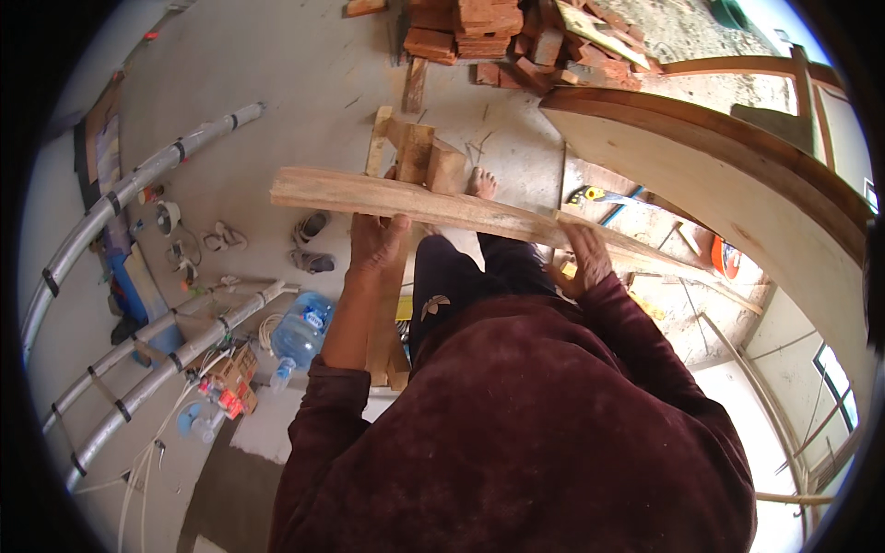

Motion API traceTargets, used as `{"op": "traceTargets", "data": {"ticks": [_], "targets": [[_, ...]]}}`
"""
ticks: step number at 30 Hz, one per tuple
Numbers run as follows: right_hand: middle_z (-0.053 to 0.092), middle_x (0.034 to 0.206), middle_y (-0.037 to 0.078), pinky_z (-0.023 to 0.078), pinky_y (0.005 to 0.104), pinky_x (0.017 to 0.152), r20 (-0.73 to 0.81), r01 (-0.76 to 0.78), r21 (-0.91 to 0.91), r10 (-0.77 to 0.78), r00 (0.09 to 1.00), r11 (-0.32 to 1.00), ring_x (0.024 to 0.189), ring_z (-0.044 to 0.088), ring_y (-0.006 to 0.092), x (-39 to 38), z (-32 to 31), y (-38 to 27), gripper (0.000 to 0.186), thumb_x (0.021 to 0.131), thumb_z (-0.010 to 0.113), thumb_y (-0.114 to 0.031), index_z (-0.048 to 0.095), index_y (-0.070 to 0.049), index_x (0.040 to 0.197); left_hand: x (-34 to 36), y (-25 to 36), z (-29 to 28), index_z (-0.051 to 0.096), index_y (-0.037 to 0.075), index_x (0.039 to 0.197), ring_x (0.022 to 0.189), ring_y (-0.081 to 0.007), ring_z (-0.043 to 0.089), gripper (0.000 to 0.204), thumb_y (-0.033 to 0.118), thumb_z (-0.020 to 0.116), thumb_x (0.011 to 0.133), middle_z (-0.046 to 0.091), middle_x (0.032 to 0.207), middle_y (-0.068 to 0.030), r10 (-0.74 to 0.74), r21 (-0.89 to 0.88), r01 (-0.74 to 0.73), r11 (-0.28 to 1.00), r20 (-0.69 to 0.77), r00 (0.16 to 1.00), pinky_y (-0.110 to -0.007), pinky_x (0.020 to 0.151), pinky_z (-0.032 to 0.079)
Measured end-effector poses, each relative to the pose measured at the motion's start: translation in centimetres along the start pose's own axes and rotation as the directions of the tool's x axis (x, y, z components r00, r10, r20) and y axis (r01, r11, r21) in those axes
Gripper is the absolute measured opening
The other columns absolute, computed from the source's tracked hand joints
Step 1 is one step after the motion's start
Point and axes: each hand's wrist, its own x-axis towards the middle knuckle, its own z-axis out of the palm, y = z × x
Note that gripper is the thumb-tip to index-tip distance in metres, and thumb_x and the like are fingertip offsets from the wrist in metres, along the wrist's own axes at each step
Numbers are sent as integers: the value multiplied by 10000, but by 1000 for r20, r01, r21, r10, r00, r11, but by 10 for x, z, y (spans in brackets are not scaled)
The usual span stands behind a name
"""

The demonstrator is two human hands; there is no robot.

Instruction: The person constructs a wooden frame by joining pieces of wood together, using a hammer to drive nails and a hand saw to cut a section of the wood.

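A long, pale wooden beam (461,209) stretches across in front of my body, from the left of centre toward the right. My left hand (380,241) grips it from below near its left end, thumb against the near side. Farther along, my right hand (587,255) is wrapped round the beam, with part of its fingers hidden. Wooden blocks (417,152) stand just beyond the beam, close to my left hand. Beneath my left forearm an upright board (385,323) shows, its upper part hidden by the hand. My bare foot (482,182) is on the floor past the beam.
Red bricks (461,32) are piled at the far side. A curved pale panel with a brown edge (701,157) rises on the right, near a yellow-handled saw (595,194). On the left are a large blue water bottle (302,327), sandals (313,244) and a metal ladder (175,359).
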Motion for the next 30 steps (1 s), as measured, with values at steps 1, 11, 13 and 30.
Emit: {"op": "traceTargets", "data": {"ticks": [1,11,13,30], "targets": [[539,1242,196,397,448,988,130,-77,65,68,989,995,1145,509,373,-14,-5,-15,652,755,714,-326,481,-46,1296,-3,-7,-5,302,-67,1415,1267,-302,439,1004,612,652,762,455,1360,-211,17,-12,-17,1000,-4,1000,-399,1053,336],[592,1114,163,416,438,961,439,-152,42,118,891,987,1076,546,347,-97,114,-10,473,790,656,-359,595,-65,1155,-45,10,-9,106,58,1495,1267,-377,436,1117,284,810,658,397,1374,-257,30,627,-97,773,116,993,-415,1031,391],[582,1128,163,407,437,970,453,-119,-19,115,884,993,1102,530,347,-110,129,-16,471,784,659,-356,599,-61,1146,-71,3,-12,68,90,1498,1279,-406,405,1174,280,824,620,356,1404,-256,23,617,-90,781,116,993,-434,1034,399],[597,914,120,455,452,842,798,-154,-6,97,595,988,957,586,312,-217,112,7,149,826,544,-223,619,-94,827,-564,-201,-18,566,37,1192,872,-147,548,346,228,470,919,593,1056,-46,-404,-42,595,802,-772,491,-311,738,477]]}}
